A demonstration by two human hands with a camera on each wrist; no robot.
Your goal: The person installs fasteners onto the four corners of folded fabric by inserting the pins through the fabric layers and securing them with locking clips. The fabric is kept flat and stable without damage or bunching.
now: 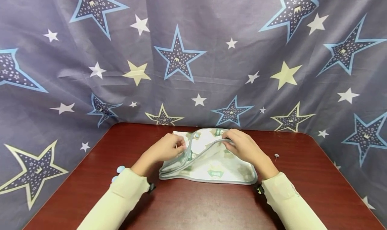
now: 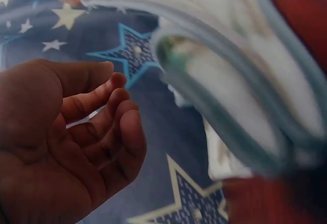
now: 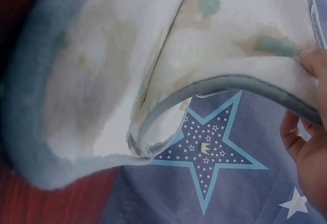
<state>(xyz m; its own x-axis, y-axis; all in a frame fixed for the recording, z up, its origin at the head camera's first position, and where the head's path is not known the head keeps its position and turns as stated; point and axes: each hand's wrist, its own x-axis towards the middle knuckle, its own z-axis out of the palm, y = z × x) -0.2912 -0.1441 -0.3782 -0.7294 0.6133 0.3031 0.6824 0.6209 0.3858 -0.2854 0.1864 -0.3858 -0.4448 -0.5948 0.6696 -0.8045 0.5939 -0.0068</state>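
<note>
- Right hand (image 1: 242, 144): thumb and fingers pinch the grey-edged cloth (image 1: 211, 171) by its lifted border.
- Left hand (image 1: 169, 147): fingers loosely curled, tips near the thumb, gripping nothing, just beside the cloth's left part.
- The cloth lies folded over on the table (image 1: 302, 196), between both hands.
- Blue round things (image 1: 121, 169) sit near the left sleeve (image 1: 121, 193).
- A starry curtain (image 1: 211, 72) hangs behind.
</note>
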